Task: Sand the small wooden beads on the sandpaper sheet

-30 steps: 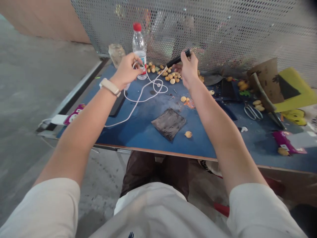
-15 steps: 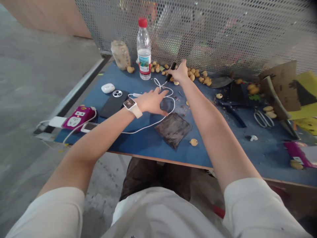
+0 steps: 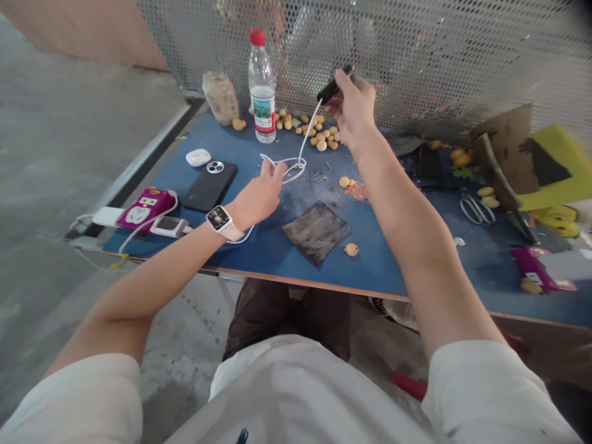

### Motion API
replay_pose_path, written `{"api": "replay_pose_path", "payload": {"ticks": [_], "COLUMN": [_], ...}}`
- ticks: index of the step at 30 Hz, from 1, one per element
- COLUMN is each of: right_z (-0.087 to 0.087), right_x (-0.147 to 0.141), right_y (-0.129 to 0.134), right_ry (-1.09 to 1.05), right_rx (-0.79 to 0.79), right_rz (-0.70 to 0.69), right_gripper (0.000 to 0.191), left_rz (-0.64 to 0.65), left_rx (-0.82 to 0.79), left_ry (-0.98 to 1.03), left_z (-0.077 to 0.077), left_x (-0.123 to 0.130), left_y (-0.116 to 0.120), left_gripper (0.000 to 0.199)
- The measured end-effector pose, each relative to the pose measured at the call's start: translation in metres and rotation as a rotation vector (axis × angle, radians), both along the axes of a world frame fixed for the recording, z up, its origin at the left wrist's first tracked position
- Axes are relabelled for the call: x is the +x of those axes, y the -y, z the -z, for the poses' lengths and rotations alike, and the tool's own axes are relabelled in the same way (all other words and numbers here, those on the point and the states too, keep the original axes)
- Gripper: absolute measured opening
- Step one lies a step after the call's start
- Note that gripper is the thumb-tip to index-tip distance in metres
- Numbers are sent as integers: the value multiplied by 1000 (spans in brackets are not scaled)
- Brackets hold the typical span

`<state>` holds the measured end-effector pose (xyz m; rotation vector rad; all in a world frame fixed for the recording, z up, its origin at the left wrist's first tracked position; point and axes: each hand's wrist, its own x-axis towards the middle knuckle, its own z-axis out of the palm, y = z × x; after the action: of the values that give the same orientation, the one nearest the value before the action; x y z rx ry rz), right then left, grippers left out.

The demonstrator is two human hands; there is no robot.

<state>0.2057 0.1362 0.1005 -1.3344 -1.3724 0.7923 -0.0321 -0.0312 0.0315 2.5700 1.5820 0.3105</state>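
My right hand point(image 3: 356, 110) is raised over the back of the blue table, its fingers wrapped round a black stick-like device point(image 3: 332, 88). From the device's lower end a white cable point(image 3: 303, 139) runs down to a loose loop on the table. My left hand point(image 3: 259, 192) is at that loop, with thumb and finger pinched on the cable. Below and right of it lies a dark grey square cloth or pad point(image 3: 317, 233), and a small round tan piece point(image 3: 351, 250) is beside the pad.
A water bottle point(image 3: 263, 105) stands at the back left. A phone point(image 3: 211, 185), mouse point(image 3: 198, 158) and purple power strip point(image 3: 145, 208) are at left. Several tan pieces point(image 3: 322, 145) lie at the back; scissors point(image 3: 477, 209) and cardboard point(image 3: 504, 135) at right.
My right hand has lifted the black device, drawing the cable up. My left hand has moved left and closed from a spread pose onto the cable.
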Motion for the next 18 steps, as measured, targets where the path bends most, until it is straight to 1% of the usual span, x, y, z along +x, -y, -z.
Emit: {"api": "replay_pose_path", "payload": {"ticks": [3, 4, 6, 7, 9, 10, 12, 13, 14, 15, 16, 17, 18], "right_z": [-19, -22, -24, -22, -13, -7, 6, 13, 18, 24, 28, 31, 35], "right_x": [20, 30, 56, 72, 111, 132, 175, 195, 213, 229, 241, 250, 256], "right_y": [39, 53, 83, 98, 133, 153, 198, 221, 243, 264, 281, 296, 308], "right_ry": [-173, -176, -141, -139, -144, -141, -114, -97, -72, -38, 11, 107, 257], "right_rx": [8, 28, 75, 98, 137, 163, 207, 191, 162, 130, 104, 111, 116], "right_rz": [34, 36, 64, 71, 111, 127, 170, 194, 225, 268, 295, 346, 369], "right_gripper": [32, 28, 25, 26, 29, 34, 54, 62, 67, 68, 66, 65, 68], "left_rz": [-19, -12, 4, 19, 74, 109, 196, 260, 355, 433, 538, 627, 704], "left_rx": [1, -3, -7, -9, -47, -90, -174, -200, -210, -220, -202, -140, -76], "left_ry": [151, 221, 364, 421, 486, 492, 462, 441, 426, 394, 357, 319, 254], "left_z": [-1, -4, -14, -22, -38, -46, -59, -62, -63, -61, -56, -50, -42], "left_x": [-27, -37, -54, -61, -69, -71, -69, -66, -61, -55, -48, -40, -32], "left_y": [-5, -3, 7, 18, 47, 66, 107, 128, 147, 164, 178, 190, 198], "left_gripper": [73, 73, 69, 66, 55, 49, 43, 44, 47, 50, 53, 54, 54]}}
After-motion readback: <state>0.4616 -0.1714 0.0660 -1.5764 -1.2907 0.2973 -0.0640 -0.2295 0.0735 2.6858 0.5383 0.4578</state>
